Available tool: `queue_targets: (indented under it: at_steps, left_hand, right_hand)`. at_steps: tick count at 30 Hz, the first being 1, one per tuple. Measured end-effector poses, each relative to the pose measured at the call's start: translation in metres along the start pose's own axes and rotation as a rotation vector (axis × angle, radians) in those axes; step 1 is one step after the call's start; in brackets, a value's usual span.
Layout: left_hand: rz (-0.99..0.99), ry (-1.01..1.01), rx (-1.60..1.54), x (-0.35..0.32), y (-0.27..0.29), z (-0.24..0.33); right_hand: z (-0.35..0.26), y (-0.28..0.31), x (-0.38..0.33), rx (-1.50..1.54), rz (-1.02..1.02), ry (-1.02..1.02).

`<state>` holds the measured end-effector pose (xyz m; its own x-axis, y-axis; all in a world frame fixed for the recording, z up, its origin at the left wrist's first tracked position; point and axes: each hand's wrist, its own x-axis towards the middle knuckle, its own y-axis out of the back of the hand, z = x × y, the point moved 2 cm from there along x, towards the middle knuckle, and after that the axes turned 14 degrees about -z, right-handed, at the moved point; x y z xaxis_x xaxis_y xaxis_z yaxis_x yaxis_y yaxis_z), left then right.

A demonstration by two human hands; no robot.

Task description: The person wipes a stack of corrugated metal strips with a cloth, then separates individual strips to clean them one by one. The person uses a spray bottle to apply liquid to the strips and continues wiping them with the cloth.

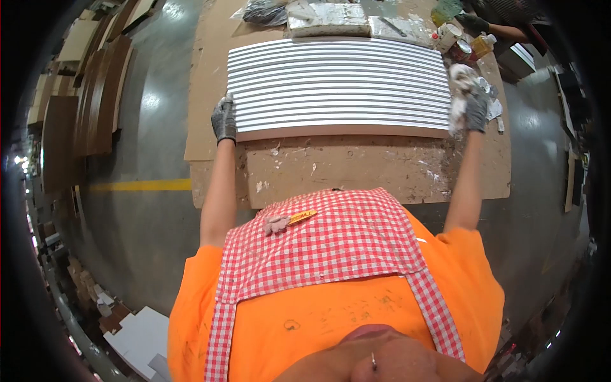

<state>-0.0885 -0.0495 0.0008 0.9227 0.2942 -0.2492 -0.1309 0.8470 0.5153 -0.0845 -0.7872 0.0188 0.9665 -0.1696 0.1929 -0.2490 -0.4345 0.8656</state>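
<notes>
A wide panel (pixel 337 86) with white ribs running left to right lies on the work table, its near side edge brown. My left hand (pixel 224 119), in a grey glove, is closed on the panel's left edge near the front corner. At the right end, my gloved right hand (pixel 475 113) is closed round a crumpled white rag (pixel 459 95). That rag rests against the panel's right edge. The right hand and rag are somewhat blurred, and the fingers are partly hidden.
Paint-marked brown board (pixel 356 165) covers the table. Behind the panel are white wrapped blocks (pixel 328 19) and a dark plastic bag (pixel 266 13). Cans (pixel 461 51) and a yellowish bottle (pixel 484 43) stand back right, near another person's gloved hand (pixel 474 24). Brown boards (pixel 102 95) lean at left.
</notes>
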Motion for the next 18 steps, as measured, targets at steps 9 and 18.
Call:
queue_targets:
  at_steps: [9, 18]
  left_hand:
    - [-0.005, 0.115, -0.276, -0.047, 0.039, -0.09]
    - [0.01, 0.11, -0.349, -0.097, 0.015, -0.05]
  right_hand:
    - [-0.037, 0.019, -0.17, 0.194, -0.404, -0.198]
    - [-0.038, -0.035, -0.155, 0.017, -0.385, -0.177]
